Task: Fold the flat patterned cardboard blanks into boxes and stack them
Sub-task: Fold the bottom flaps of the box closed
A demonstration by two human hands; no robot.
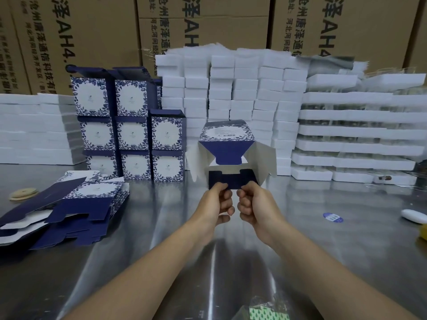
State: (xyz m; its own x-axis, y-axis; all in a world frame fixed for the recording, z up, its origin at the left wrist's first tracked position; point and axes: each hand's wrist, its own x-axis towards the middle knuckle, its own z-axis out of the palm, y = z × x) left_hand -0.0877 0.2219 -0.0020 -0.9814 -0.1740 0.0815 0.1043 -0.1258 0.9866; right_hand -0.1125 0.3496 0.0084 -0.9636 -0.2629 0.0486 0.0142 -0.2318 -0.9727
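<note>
I hold a half-formed blue-and-white patterned box (227,144) in the air above the steel table, its open bottom facing me. My left hand (218,199) and my right hand (253,203) both pinch the near dark-blue bottom flap. The far flap and two white side flaps stand open. A pile of flat patterned blanks (69,211) lies at the left on the table. Several folded boxes (131,132) stand stacked in columns behind it.
Stacks of white foam blocks (242,100) and foam trays (358,135) fill the back, with brown cartons (80,31) behind. A round blue sticker (332,217), a white object (413,215) at the right and a beige disc (23,194) at the left lie on the shiny table (161,227).
</note>
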